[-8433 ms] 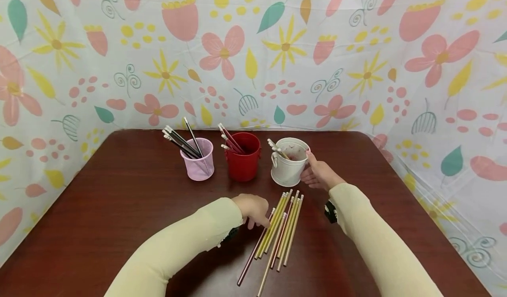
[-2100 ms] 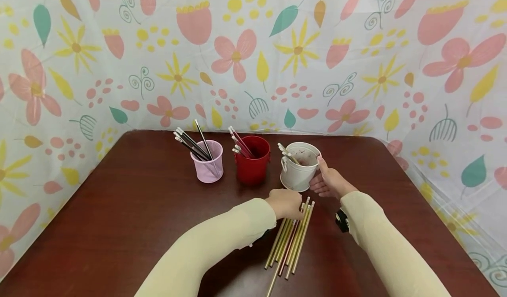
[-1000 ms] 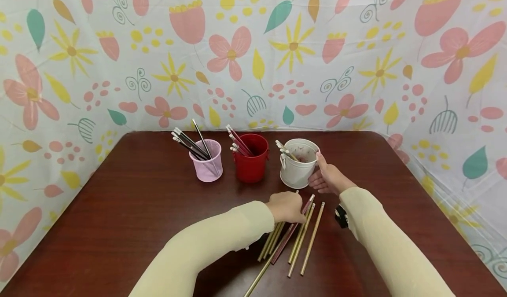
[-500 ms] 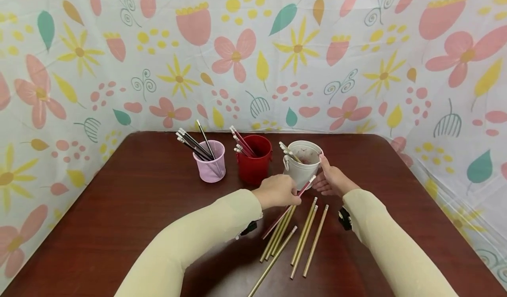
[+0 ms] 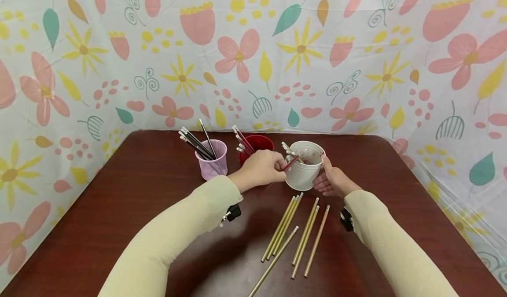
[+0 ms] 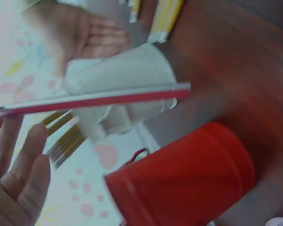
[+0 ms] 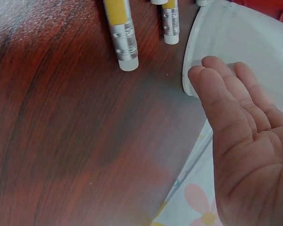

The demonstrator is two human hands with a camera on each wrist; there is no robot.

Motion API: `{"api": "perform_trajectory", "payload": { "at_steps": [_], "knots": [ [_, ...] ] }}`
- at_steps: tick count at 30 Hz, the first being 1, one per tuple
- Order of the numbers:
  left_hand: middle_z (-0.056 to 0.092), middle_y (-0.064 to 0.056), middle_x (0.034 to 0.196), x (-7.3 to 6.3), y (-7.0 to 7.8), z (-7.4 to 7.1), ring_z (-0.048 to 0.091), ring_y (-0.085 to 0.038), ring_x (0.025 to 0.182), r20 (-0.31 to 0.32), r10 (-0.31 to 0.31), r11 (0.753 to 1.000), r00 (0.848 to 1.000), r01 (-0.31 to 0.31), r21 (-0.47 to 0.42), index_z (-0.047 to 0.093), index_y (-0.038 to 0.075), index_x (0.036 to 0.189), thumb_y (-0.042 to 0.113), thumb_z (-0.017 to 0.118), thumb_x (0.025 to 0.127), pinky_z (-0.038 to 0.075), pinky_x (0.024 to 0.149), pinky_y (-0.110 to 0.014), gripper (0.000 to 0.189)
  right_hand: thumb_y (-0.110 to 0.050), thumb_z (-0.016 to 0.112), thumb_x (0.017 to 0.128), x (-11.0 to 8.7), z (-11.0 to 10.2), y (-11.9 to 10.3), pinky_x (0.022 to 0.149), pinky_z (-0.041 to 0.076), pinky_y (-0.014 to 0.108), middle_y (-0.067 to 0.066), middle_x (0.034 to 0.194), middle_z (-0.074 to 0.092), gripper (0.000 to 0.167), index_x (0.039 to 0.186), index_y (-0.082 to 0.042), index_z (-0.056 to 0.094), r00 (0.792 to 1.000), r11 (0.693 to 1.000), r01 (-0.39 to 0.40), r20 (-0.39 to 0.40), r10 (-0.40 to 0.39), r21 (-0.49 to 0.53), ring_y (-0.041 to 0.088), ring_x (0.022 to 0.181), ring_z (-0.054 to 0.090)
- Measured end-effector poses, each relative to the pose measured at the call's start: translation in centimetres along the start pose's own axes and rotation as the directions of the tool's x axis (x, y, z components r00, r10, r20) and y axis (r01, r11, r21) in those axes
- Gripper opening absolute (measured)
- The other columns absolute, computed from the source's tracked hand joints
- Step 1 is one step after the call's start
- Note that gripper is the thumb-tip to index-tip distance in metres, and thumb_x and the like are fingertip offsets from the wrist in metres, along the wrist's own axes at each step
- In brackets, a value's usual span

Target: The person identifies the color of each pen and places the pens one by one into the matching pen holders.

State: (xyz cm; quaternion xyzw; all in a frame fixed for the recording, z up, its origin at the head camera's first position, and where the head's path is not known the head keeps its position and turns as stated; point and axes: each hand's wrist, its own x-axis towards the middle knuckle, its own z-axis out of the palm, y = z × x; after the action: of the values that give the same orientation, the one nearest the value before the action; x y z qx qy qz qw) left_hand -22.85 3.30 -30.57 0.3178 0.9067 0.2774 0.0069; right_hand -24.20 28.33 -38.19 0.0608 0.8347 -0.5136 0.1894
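A red pencil (image 5: 291,163) is pinched in my left hand (image 5: 261,168), which hovers in front of the red bucket (image 5: 259,143). Its eraser end points toward the white bucket (image 5: 301,177). In the left wrist view the pencil (image 6: 108,99) is blurred and crosses in front of the white bucket (image 6: 127,70). My right hand (image 5: 332,180) is at that bucket's right side, thumb at the rim and fingers extended. The right wrist view shows these fingers fairly straight beside the white wall. Several gold pencils lean inside the white bucket; several red ones lean in the red bucket, partly hidden by my left hand.
Several gold pencils (image 5: 283,226) lie loose on the dark wooden table (image 5: 119,209), in front of the white bucket. A pink mesh cup (image 5: 213,167) with several black pencils stands at the left. Behind the table hangs a floral curtain (image 5: 237,90).
My left hand gathered from the pencil pile, which has spread apart, then lifted a red pencil up and left toward the red bucket. The right hand stays at the white bucket.
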Motion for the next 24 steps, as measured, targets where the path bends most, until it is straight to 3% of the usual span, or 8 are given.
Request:
{"api": "perform_trajectory", "payload": {
  "at_steps": [4,7,11,16,19,22,24],
  "knots": [
    [0.07,-0.004,0.083,-0.1,0.1,-2.0,0.063,-0.014,0.079,-0.087,0.088,0.987,0.992,-0.098,-0.126,0.069,0.004,0.092,0.005,0.066,0.077,0.046,0.072,-0.018,0.016,-0.066,0.003,0.093,0.0,-0.1,0.3,0.079,0.053,0.041,0.028,0.103,0.065,0.103,0.114,0.022,0.053,1.0,1.0,0.009,-0.002,-0.009,-0.005,0.027,0.086,0.066],
    [0.071,-0.008,0.087,-0.3,0.2,-3.6,0.065,-0.016,0.083,-0.165,0.108,0.962,0.98,-0.144,-0.23,0.069,0.0,0.096,0.001,0.063,0.079,0.047,0.072,-0.018,0.018,-0.066,0.003,0.093,0.0,-0.2,0.3,0.079,0.053,0.041,0.028,0.103,0.065,0.104,0.114,0.022,0.053,1.0,1.0,0.014,0.001,-0.014,-0.006,0.026,0.086,0.066],
    [0.07,-0.013,0.089,-0.5,0.2,-5.5,0.066,-0.019,0.084,-0.294,0.091,0.923,0.951,-0.191,-0.335,0.067,-0.004,0.096,-0.002,0.061,0.082,0.05,0.076,-0.021,0.015,-0.066,0.002,0.093,0.0,-0.1,0.1,0.079,0.053,0.041,0.028,0.103,0.066,0.104,0.114,0.022,0.053,1.0,1.0,0.019,0.009,-0.019,-0.002,0.025,0.085,0.066],
    [0.07,-0.019,0.092,-0.4,-0.6,-6.9,0.066,-0.024,0.085,-0.465,0.047,0.879,0.884,-0.258,-0.401,0.067,-0.007,0.095,-0.003,0.062,0.085,0.053,0.074,-0.025,0.012,-0.064,0.002,0.094,0.0,-0.1,0.0,0.077,0.053,0.039,0.027,0.102,0.066,0.103,0.114,0.023,0.053,1.0,1.0,0.008,0.008,-0.008,0.004,0.024,0.084,0.065],
    [0.07,-0.021,0.093,-0.2,-1.5,-7.1,0.067,-0.027,0.085,-0.526,0.019,0.867,0.851,-0.276,-0.414,0.068,-0.009,0.096,-0.003,0.065,0.086,0.052,0.071,-0.023,0.012,-0.065,0.002,0.094,0.1,-0.1,0.1,0.076,0.053,0.038,0.025,0.1,0.067,0.103,0.113,0.022,0.053,1.0,1.0,0.002,0.003,-0.002,0.004,0.024,0.083,0.065],
    [0.07,-0.022,0.093,0.1,-2.6,-6.8,0.068,-0.028,0.085,-0.546,-0.006,0.871,0.838,-0.264,-0.415,0.068,-0.01,0.097,-0.004,0.066,0.086,0.052,0.071,-0.021,0.013,-0.066,0.002,0.094,0.2,-0.1,0.1,0.076,0.053,0.038,0.025,0.099,0.067,0.103,0.113,0.022,0.053,1.0,1.0,0.001,0.0,-0.001,0.003,0.024,0.083,0.065],
    [0.07,-0.022,0.093,0.2,-3.3,-6.4,0.067,-0.029,0.085,-0.538,-0.031,0.873,0.842,-0.239,-0.425,0.068,-0.01,0.097,-0.004,0.066,0.086,0.052,0.071,-0.022,0.012,-0.066,0.002,0.093,0.2,0.0,0.1,0.076,0.053,0.039,0.025,0.099,0.067,0.103,0.113,0.022,0.054,1.0,1.0,0.0,-0.003,0.0,0.002,0.025,0.084,0.065]
  ]
}}
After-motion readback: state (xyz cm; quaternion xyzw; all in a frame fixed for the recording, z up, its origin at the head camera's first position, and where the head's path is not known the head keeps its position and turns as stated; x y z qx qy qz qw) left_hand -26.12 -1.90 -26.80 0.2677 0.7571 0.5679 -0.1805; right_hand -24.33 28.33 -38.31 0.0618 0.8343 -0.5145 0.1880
